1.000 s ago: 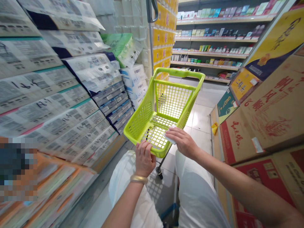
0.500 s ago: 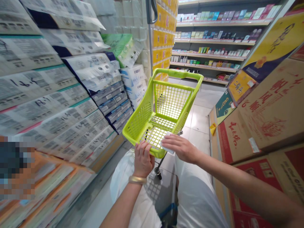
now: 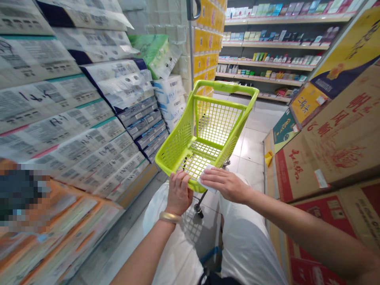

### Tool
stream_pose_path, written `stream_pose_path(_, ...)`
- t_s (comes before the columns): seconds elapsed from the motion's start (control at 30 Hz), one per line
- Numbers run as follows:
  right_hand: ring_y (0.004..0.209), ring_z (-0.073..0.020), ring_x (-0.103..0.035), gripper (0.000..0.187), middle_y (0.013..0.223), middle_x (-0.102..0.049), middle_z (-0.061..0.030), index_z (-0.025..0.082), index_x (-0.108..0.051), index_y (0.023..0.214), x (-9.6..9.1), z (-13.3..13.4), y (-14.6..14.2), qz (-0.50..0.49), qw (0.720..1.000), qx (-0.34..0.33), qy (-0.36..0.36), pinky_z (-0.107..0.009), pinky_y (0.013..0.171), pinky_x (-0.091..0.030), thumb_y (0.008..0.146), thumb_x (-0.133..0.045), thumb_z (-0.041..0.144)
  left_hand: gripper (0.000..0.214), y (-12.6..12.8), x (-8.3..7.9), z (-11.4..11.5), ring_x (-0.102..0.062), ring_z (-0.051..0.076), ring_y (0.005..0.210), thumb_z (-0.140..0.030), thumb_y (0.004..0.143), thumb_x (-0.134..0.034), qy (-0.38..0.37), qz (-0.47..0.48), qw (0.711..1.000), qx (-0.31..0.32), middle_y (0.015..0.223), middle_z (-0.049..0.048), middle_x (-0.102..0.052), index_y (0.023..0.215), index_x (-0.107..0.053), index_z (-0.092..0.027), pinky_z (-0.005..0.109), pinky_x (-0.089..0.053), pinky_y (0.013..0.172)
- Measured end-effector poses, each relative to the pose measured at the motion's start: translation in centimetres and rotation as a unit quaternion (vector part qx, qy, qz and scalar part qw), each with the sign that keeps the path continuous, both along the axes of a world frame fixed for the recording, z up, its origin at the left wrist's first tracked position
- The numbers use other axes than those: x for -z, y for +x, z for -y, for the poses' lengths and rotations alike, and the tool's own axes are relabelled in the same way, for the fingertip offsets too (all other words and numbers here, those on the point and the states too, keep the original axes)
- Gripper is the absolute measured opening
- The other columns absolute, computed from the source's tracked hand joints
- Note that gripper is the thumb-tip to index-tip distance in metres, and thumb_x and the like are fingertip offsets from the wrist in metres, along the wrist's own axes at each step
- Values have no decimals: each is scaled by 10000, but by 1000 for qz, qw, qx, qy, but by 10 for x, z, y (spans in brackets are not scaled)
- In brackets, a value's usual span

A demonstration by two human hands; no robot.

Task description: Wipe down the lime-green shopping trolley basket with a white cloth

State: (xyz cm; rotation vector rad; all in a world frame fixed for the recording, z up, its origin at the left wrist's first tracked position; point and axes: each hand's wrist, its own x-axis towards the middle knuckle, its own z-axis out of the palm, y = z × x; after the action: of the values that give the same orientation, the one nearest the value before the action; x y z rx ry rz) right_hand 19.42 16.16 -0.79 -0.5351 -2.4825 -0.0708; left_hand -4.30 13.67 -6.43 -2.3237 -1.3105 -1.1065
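Note:
A lime-green plastic shopping cart (image 3: 221,143) with lattice walls stands in front of me, its basket holding nothing that I can see. My left hand (image 3: 179,191), a gold bangle at its wrist, has its fingers curled over the near rim of the basket. At the near right corner, my right hand (image 3: 222,183) presses a white cloth or tissue (image 3: 208,183) against the rim, fingers laid over it. Part of the white piece is hidden under the fingers. A caster wheel (image 3: 198,210) shows below the basket.
Stacked paper packs (image 3: 74,122) line the left side. Cardboard cartons (image 3: 341,138) rise close on the right. Shelves of small boxes and bottles (image 3: 276,43) stand at the back, beside a yellow stack (image 3: 206,43). Tiled floor (image 3: 252,144) runs between.
The view has shifted slightly, so the cart sits a little higher and farther right. Both hands stay on the near rim; my right hand and the white piece have moved slightly along the corner.

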Motion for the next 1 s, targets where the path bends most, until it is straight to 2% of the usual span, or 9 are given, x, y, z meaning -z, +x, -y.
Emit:
stream_pose_path(0.07, 1325, -166, -523, 441, 1321, -651, -62, 213, -563, 1342, -2, -6, 4, -1, 1000, 16, -1, -401, 1131, -441, 969, -368, 80, 397, -4, -2, -1, -483, 289, 1225, -114, 784, -485, -10, -8, 1000, 8, 1125, 131, -581, 1178, -472, -164, 506, -329, 1108)
stream_pose_path(0.2, 1299, -193, -551, 448, 1288, -669, -89, 210, -568, 1339, -7, -22, 11, -37, 993, 111, 3, -439, 1104, -469, 956, -385, 66, 415, -7, -4, -3, -484, 292, 1225, -100, 773, -486, -20, -11, 1000, 11, 1120, 128, -580, 1183, -470, -167, 522, -324, 1115)
stream_pose_path(0.27, 1293, -188, -557, 442, 1274, -679, -80, 209, -581, 1324, -6, -17, 6, -33, 995, 99, 6, -428, 1105, -469, 954, -386, 65, 405, -5, -2, -4, -480, 294, 1232, -110, 783, -485, -16, -1, 1000, 6, 1122, 131, -576, 1184, -468, -166, 527, -324, 1115)
stream_pose_path(0.37, 1306, -169, -543, 416, 1292, -670, -56, 191, -592, 1306, -4, -4, -5, 3, 1000, 6, 9, -391, 1127, -446, 961, -388, 80, 381, -4, 1, -5, -477, 289, 1235, -129, 805, -479, -3, 11, 1000, -2, 1127, 132, -572, 1184, -467, -167, 524, -326, 1114)
stream_pose_path(0.43, 1318, -164, -530, 419, 1314, -656, -52, 184, -581, 1317, -5, -3, -5, 20, 1000, -20, 6, -383, 1135, -437, 962, -384, 81, 368, -4, 3, -5, -477, 288, 1235, -137, 814, -478, 3, 9, 1000, -1, 1130, 133, -571, 1181, -471, -164, 518, -326, 1114)
stream_pose_path(0.63, 1292, -188, -558, 439, 1283, -673, -80, 216, -575, 1333, -11, -27, 15, -32, 992, 121, -4, -430, 1106, -469, 963, -385, 76, 408, -7, 6, -5, -474, 291, 1255, -130, 800, -486, -8, -2, 1000, -1, 1148, 134, -578, 1206, -473, -164, 528, -310, 1125)
stream_pose_path(0.7, 1306, -183, -544, 434, 1292, -669, -73, 217, -578, 1328, -8, -21, 12, -30, 994, 109, -3, -429, 1116, -458, 970, -375, 81, 410, -7, 6, -5, -481, 291, 1252, -139, 801, -486, -10, 2, 1000, -2, 1151, 134, -581, 1209, -473, -169, 528, -308, 1125)
stream_pose_path(0.87, 1358, -159, -485, 428, 1350, -631, -44, 213, -575, 1329, -4, -7, 4, 26, 1000, -10, -4, -390, 1144, -425, 981, -355, 96, 397, -6, 5, -6, -493, 285, 1244, -141, 804, -481, 0, 7, 1000, -1, 1143, 130, -586, 1199, -469, -177, 513, -318, 1119)
stream_pose_path(1.0, 1329, -167, -519, 442, 1327, -646, -57, 228, -575, 1331, -9, -26, 16, -5, 998, 68, -9, -409, 1128, -444, 975, -359, 80, 410, -6, 4, -7, -489, 291, 1243, -138, 792, -483, 3, -1, 1000, 2, 1141, 131, -586, 1200, -470, -175, 517, -319, 1117)
